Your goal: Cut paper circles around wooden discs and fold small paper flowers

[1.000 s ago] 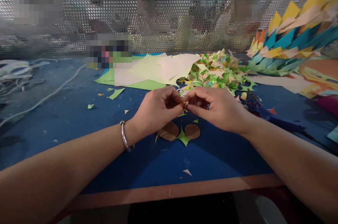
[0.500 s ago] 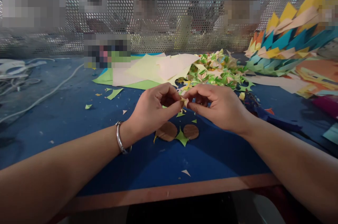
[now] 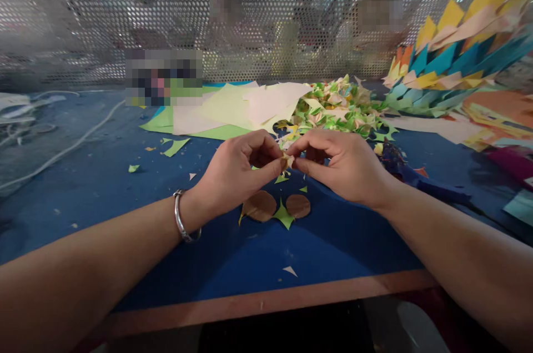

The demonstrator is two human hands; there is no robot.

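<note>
My left hand (image 3: 245,172), with a silver bangle (image 3: 180,217) at its wrist, pinches a small pale yellow piece of folded paper (image 3: 288,161) between thumb and forefinger. From the other side my right hand (image 3: 343,167) closes thumb and fingers on the same piece. The paper is small and partly hidden by the fingertips. Below the hands, two round brown cardboard discs (image 3: 298,206) lie on the blue tabletop (image 3: 250,270). Between the discs sits a pointed green paper scrap (image 3: 285,215).
Sheets of pale and green paper (image 3: 233,106) lie beyond my hands, beside a heap of small cut paper pieces (image 3: 339,106). A layered folded-paper model (image 3: 458,64) stands at the right. A white cord (image 3: 66,147) crosses the left. Behind is a perforated metal screen (image 3: 266,20).
The view has shifted slightly, so most things sit a little further left. Both hands keep pinching the small paper, whose angle has changed slightly.
</note>
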